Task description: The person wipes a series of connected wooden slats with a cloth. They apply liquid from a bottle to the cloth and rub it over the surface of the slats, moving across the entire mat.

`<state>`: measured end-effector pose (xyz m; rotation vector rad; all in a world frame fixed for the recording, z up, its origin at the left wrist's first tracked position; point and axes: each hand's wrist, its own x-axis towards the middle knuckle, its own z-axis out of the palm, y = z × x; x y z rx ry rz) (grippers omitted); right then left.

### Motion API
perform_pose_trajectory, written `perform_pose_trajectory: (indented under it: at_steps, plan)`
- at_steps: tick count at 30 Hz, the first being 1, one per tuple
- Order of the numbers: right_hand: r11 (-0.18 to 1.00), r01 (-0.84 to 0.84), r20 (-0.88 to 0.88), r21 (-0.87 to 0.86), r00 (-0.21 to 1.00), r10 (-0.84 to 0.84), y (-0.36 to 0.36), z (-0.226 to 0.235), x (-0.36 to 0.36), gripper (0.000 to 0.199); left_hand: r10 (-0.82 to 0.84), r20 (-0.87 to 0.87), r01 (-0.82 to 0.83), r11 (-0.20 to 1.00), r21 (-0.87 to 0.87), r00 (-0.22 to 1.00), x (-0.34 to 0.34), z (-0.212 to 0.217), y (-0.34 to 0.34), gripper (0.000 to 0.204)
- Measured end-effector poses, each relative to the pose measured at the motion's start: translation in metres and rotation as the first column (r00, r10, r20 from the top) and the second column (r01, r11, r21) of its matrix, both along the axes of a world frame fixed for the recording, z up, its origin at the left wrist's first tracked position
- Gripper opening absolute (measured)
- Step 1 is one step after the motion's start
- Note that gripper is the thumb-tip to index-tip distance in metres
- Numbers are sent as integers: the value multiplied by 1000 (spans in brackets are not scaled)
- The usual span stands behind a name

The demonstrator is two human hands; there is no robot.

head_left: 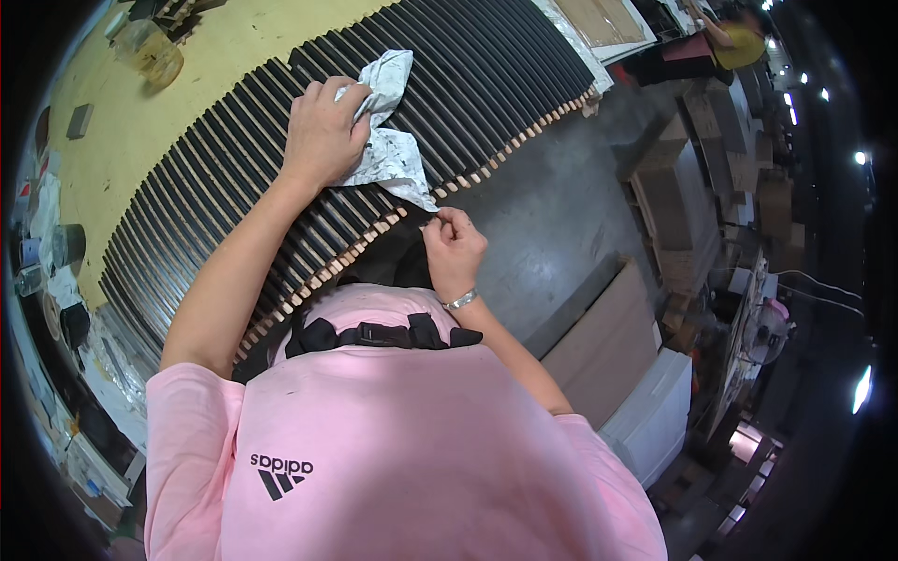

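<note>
A long row of black-coated strips (468, 84) with bare, light wooden ends lies side by side on the table before me. My left hand (323, 131) rests over the strips, its fingers closed on a crumpled white cloth (391, 161) with dark smudges. The cloth spreads over several strips, and one corner trails past their near ends. There my right hand (453, 245), with a band at the wrist, pinches that trailing corner between thumb and fingers. It hangs just off the strip ends, lower and to the right of my left hand.
The yellowish tabletop (210, 65) holds a clear jar (148, 54) with amber residue and a small grey block (80, 122). Cardboard (599, 327) and a white box (645, 411) stand at right. Another person (720, 51) is at the far right.
</note>
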<state>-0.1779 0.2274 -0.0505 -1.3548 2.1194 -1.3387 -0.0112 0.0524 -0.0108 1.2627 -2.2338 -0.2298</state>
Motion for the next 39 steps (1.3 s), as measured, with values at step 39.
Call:
perform_pose_trajectory:
  at_steps: [39]
  plan:
    - [991, -43, -53, -128, 998, 36, -10, 4, 2, 17, 12, 43, -10, 999, -53, 999, -2, -1, 0, 28]
